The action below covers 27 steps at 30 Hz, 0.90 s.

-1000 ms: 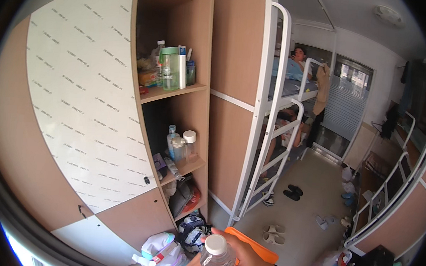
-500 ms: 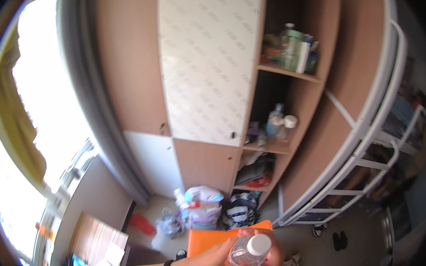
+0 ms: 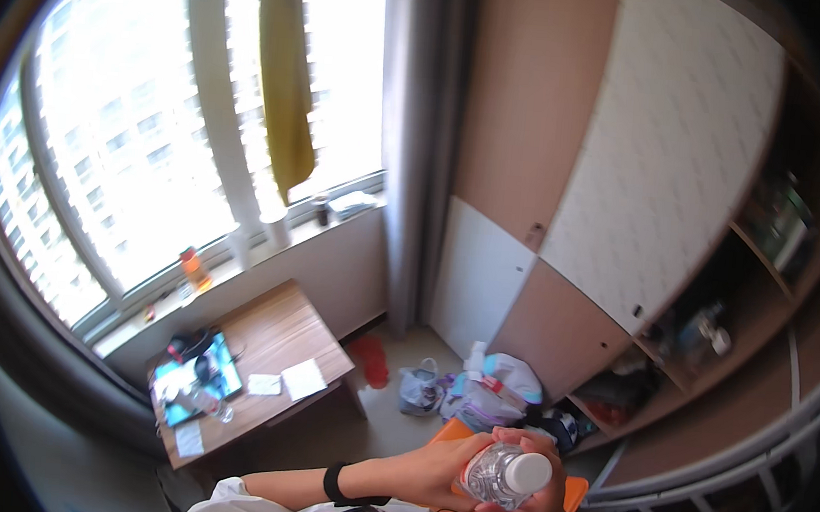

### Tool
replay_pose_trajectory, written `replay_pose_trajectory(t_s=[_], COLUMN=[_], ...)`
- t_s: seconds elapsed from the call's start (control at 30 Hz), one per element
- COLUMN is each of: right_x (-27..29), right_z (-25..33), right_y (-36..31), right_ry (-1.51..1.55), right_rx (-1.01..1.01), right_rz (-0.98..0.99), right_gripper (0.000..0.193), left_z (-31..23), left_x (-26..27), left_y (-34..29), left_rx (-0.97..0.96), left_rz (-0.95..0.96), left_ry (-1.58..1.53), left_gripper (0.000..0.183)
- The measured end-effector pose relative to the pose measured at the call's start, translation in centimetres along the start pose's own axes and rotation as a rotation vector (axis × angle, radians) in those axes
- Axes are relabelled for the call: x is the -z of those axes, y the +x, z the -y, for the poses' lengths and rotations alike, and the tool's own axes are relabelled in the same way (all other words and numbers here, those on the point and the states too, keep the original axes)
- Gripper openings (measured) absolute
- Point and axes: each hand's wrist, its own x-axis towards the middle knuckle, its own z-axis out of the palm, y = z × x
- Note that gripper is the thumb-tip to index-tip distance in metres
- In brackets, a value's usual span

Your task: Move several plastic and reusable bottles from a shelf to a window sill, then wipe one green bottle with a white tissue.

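Note:
A clear plastic bottle [image 3: 491, 478] with a white cap is held upright before my body, its cap pointing up toward me. A bit of red label shows at its left side. My left hand [image 3: 441, 465] is closed round the left side of the bottle, and a black band circles that wrist. From the right, my right hand [image 3: 550, 502] wraps the bottle too, fingers curled along its far side. An orange seat or flat panel [image 3: 456, 433] lies beneath and behind both hands.
To the left stands a wooden desk [image 3: 281, 333] with papers, a tablet-like screen [image 3: 222, 357] and another clear bottle [image 3: 213, 404]. Bags [image 3: 505, 386] lie on the floor by the cupboard [image 3: 557, 323]. A white metal bed rail [image 3: 735, 507] rises at lower right.
My view has swung left, bringing the window and the desk in, while the shelves have shifted to the right. Both hands still hold the bottle.

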Motion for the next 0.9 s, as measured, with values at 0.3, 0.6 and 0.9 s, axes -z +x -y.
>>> replay_pose_trajectory(t_s=[0.3, 0.6, 0.9], right_x=[-15.5, -30.3, -33.9], right_z=[-2.3, -5.9, -8.1], right_y=[9.2, 12.5, 13.4], right_ry=[0.252, 0.114, -0.026], right_rx=[-0.170, -0.125, -0.149], right_rz=[0.423, 0.806, 0.800], right_gripper=[0.044, 0.040, 0.041], left_z=[5.4, 11.2, 25.3], left_x=[8.4, 10.1, 9.0], left_y=[-15.9, -29.5, -38.5], left_rx=[0.318, 0.541, 0.602], left_rz=[-0.295, -0.775, -1.386], left_ry=[0.210, 0.242, 0.254], left_gripper=[0.084, 0.072, 0.057])
